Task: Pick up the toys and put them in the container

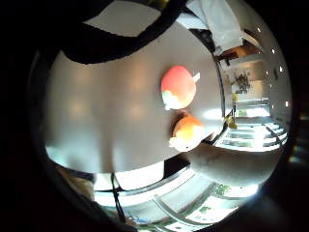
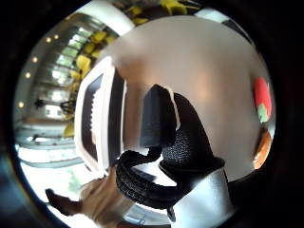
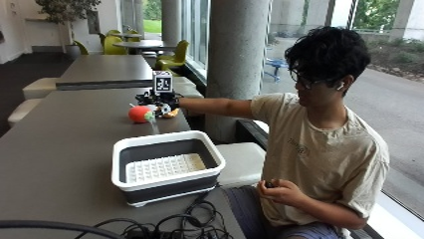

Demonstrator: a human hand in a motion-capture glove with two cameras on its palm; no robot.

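Sitting nearest on the grey table (image 3: 59, 149), the white-rimmed container (image 3: 167, 167) holds only a white grid insert. Farther along lie the toys — a red one (image 3: 139, 114) and, right of it, an orange one (image 3: 171, 113). The gloved right hand (image 3: 159, 99) hovers over them — whether its fingers are curled, I cannot tell.

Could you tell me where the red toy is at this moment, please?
In the outside view, the round red toy lies on the grey table, beyond the white-rimmed container, beside a small orange toy and just under the gloved right hand.
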